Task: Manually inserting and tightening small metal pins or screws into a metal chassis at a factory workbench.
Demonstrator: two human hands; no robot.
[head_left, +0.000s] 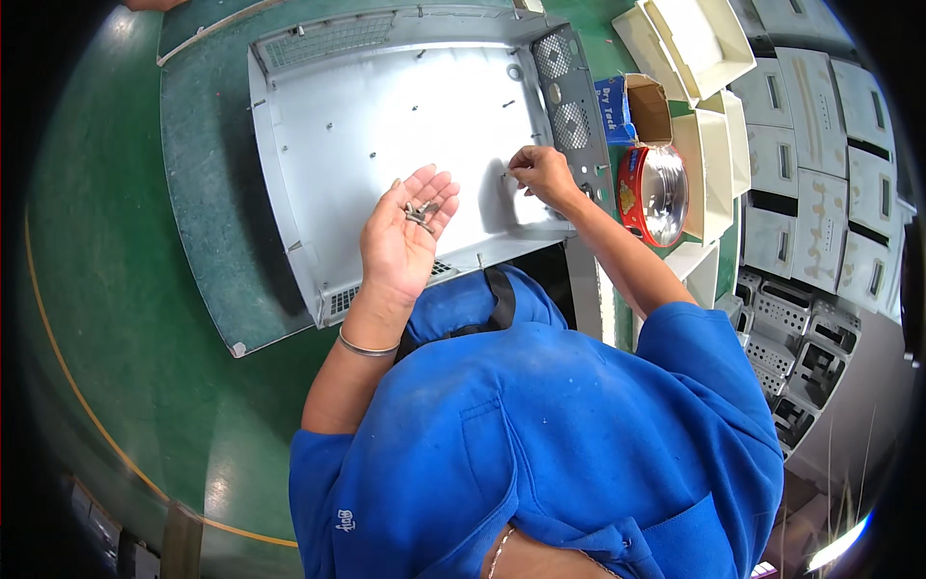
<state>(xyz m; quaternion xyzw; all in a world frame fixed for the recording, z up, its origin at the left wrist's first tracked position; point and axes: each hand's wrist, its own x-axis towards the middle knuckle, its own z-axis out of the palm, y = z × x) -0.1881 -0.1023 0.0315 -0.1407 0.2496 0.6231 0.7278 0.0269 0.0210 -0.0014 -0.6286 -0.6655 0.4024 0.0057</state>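
Note:
My left hand (pixel 403 232) is palm up over the metal case, fingers loosely cupped. Several small grey metal fasteners (pixel 419 216) lie loose in its palm. Towards the right side of the case, my right hand (pixel 543 174) has thumb and fingertips pinched together just above the inner floor. A tiny metallic tip shows beside those fingertips; whether it is held or stands on the case is unclear. The white-grey metal case (pixel 386 96) is a shallow open box with small metal posts (pixel 373 154) standing on its floor and perforated panels in its walls.
The case sits on a green worktable (pixel 207 212). To its right are a torn blue cardboard box (pixel 614 111), a round red tin (pixel 632 193) and cream plastic bins (pixel 712 179). Farther right stand stacked light metal panels (pixel 810 116) and perforated metal frames (pixel 776 333).

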